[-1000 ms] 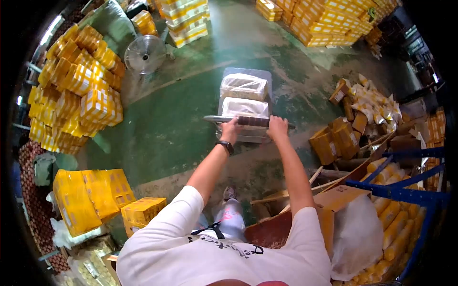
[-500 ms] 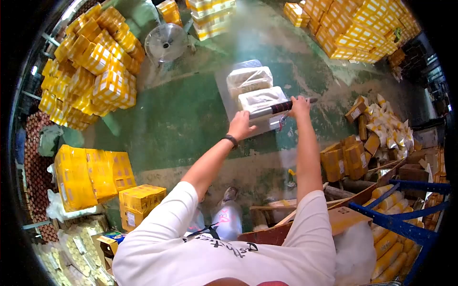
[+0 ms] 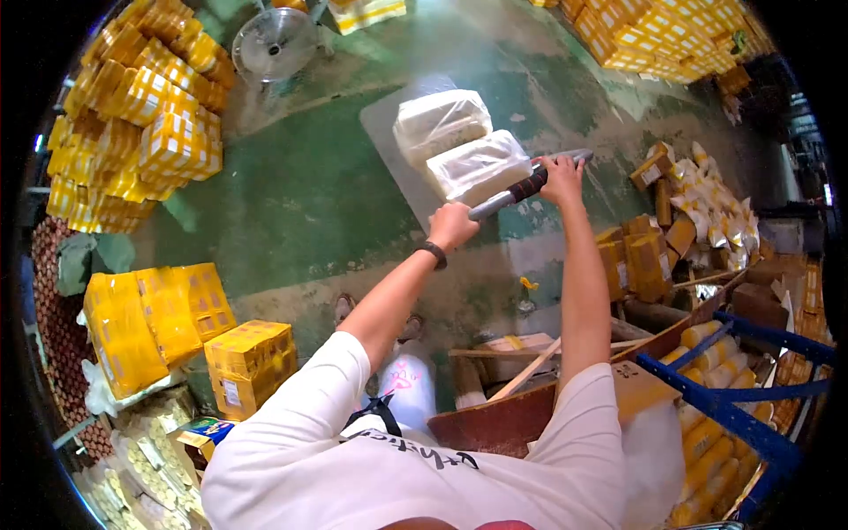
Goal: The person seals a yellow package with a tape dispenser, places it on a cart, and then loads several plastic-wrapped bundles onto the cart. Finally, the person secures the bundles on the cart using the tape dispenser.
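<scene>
A platform trolley's handle bar [image 3: 502, 201], metal with a dark grip sleeve, slants up to the right in front of me. Around its lower left end my left hand [image 3: 453, 227] is closed; a dark band circles that wrist. My right hand [image 3: 561, 179] wraps the bar near its upper right end. Beyond the handle lies the grey trolley deck [image 3: 389, 132], bearing two white, plastic-wrapped bundles. The nearer bundle [image 3: 478, 168] sits just behind the bar, and the farther bundle [image 3: 442, 125] is beside it. What is inside the wrapping cannot be made out.
Yellow-taped boxes [image 3: 146, 106] pile up at left, with a floor fan [image 3: 276, 44] behind. More yellow boxes [image 3: 157, 327] stand near my left side. At right are brown cartons [image 3: 647, 265], wooden boards [image 3: 526, 371] and a blue metal frame [image 3: 733, 411].
The handle now slants more steeply, its left end nearer me. The bundles show slightly larger, and the surroundings have shifted left and up in view. Both hands keep their hold; both shoes now show.
</scene>
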Demonstrator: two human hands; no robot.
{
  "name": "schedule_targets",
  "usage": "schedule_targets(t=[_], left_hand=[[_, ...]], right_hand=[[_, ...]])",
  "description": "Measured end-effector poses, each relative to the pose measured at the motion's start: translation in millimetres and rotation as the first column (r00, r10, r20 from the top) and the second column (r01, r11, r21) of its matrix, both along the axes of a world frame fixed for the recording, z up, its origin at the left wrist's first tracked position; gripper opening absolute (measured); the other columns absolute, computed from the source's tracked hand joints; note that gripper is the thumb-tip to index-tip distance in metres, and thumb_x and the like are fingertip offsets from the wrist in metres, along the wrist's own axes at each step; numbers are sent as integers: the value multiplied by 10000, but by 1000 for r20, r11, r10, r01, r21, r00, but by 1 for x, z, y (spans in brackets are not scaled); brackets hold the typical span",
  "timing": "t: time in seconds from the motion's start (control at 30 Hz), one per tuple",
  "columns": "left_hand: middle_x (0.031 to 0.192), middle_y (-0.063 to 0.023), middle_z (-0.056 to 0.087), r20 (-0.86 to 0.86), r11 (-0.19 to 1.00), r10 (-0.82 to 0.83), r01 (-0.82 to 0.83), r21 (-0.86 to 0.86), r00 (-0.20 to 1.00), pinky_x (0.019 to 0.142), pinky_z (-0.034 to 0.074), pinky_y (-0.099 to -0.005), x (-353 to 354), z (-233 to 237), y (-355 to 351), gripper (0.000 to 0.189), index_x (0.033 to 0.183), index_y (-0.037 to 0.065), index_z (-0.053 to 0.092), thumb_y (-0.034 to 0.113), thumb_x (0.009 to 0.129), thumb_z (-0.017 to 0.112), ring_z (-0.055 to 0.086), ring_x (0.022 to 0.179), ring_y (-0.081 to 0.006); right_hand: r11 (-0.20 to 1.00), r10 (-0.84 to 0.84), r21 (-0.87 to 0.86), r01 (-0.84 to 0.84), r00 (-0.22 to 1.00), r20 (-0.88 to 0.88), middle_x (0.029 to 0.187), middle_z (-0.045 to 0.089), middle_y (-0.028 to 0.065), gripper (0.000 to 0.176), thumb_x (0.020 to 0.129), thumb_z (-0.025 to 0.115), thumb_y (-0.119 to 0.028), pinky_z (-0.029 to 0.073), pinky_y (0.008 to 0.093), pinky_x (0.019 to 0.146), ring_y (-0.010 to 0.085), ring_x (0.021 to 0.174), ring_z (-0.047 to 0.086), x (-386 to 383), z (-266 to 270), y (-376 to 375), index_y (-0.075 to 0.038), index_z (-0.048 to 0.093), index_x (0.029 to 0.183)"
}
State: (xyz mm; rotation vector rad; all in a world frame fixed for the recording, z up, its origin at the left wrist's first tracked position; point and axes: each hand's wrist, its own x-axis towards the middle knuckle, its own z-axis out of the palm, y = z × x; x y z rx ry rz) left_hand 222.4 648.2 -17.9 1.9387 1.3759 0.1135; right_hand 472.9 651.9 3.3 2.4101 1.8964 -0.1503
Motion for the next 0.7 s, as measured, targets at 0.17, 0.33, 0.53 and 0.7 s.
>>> schedule_targets(t=[0.17, 0.33, 0.53, 0.7], left_hand=[[752, -218, 621, 77, 992, -99, 104, -70, 992, 695, 486, -439, 13, -5, -36, 239, 758, 21, 667, 218, 645, 594, 606, 731, -383], [754, -254, 609, 98, 969, -185, 198, -147, 978, 689, 493, -451, 21, -10, -79, 246, 748, -4, 655, 210, 652, 582, 610, 738, -396], [781, -257, 610, 121, 934, -306, 322, -155, 944, 703, 490, -456, 3, -10, -119, 243, 751, -14, 651, 204, 667, 585, 605, 752, -400], [787, -243, 617, 53, 877, -466, 469, -106, 883, 710, 492, -452, -30, 6, -128, 241, 774, 2, 662, 199, 653, 590, 607, 762, -394]], right_hand=[[1000, 22, -24, -19, 991, 135, 1038, 515, 77, 433, 636, 672, -135, 193, 554, 1056, 266, 1112, 447, 13, 1, -31, -143, 552, 1052], [998, -10, -54, 17, 992, 127, 1033, 513, 78, 455, 572, 740, -177, 224, 564, 1038, 268, 1083, 456, 18, 11, -83, -124, 556, 985], [979, -149, -115, 168, 977, 154, 1040, 502, 90, 585, 478, 823, -259, 244, 562, 1023, 284, 1112, 433, -3, 21, -153, -120, 533, 967], [870, -331, -314, 380, 922, 200, 1130, 513, 85, 731, 518, 818, -440, 141, 587, 1062, 256, 1166, 418, -41, 20, -207, -79, 538, 1090]])
